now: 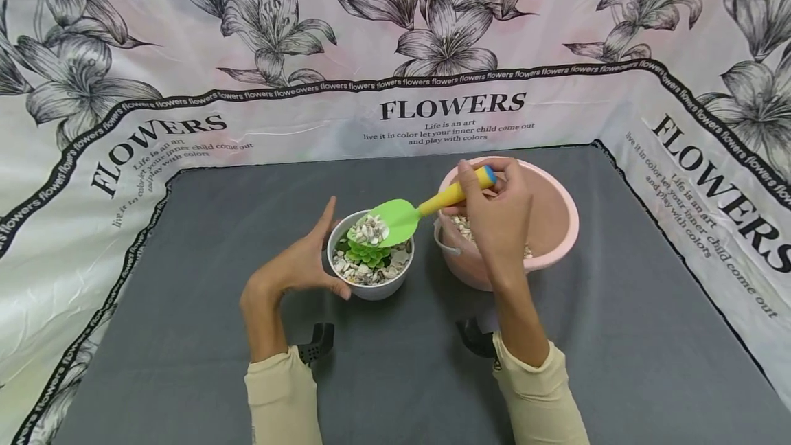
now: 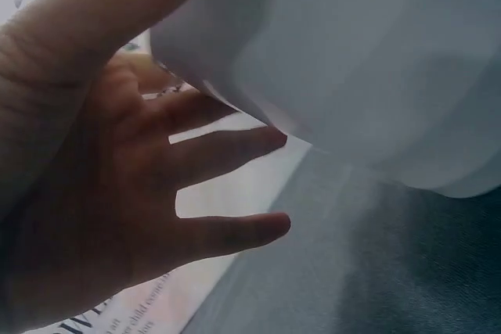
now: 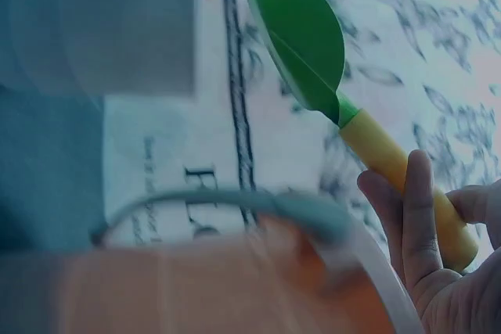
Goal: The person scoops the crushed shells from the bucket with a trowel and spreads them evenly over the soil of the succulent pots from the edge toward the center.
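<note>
A small white pot (image 1: 378, 290) holds a green succulent (image 1: 366, 253) with pale pebbles around it. My left hand (image 1: 305, 256) rests against the pot's left side, its fingers straight and spread. In the left wrist view, the thumb lies along the pot wall (image 2: 337, 52). With the fingers of my right hand (image 1: 502, 215) I grip the yellow handle (image 1: 454, 196) of a garden trowel (image 1: 398, 220). Its green blade carries a heap of pebbles (image 1: 369, 230) over the pot and hides part of the plant. In the right wrist view, the blade's underside (image 3: 305, 44) shows.
A pink bucket (image 1: 559, 218) with a white handle (image 1: 446, 247) stands right of the pot, with pebbles (image 1: 462, 227) inside. My right hand is over its near-left side. Grey cloth (image 1: 395, 383) covers the table, and a flower-printed sheet (image 1: 457, 112) rises behind and at both sides.
</note>
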A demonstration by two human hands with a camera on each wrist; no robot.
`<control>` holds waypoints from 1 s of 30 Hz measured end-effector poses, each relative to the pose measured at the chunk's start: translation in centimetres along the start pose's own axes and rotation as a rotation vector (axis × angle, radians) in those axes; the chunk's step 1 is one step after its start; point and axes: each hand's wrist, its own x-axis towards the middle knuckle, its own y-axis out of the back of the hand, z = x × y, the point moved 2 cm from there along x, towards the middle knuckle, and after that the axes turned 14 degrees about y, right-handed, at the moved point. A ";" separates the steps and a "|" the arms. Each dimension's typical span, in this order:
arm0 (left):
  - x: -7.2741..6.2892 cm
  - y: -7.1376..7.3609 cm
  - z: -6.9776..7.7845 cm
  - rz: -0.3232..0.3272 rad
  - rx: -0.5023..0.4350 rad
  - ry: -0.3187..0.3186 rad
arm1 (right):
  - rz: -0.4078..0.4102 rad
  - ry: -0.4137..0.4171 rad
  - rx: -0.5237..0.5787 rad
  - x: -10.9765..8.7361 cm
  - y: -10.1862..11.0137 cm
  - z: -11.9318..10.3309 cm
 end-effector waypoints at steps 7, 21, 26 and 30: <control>0.3 -0.3 -0.4 -0.002 0.007 -0.002 | -0.135 0.100 -0.144 -2.1 -3.0 -0.5; 0.0 0.2 -0.4 0.015 0.032 -0.053 | -0.165 0.452 -0.368 -3.3 -4.4 -1.8; -0.2 0.3 -0.5 0.008 0.003 -0.032 | -0.147 0.534 -0.388 -3.2 -4.6 -1.9; -0.1 0.1 -0.4 -0.020 -0.055 -0.036 | -0.140 0.591 -0.408 -3.3 -4.7 -2.2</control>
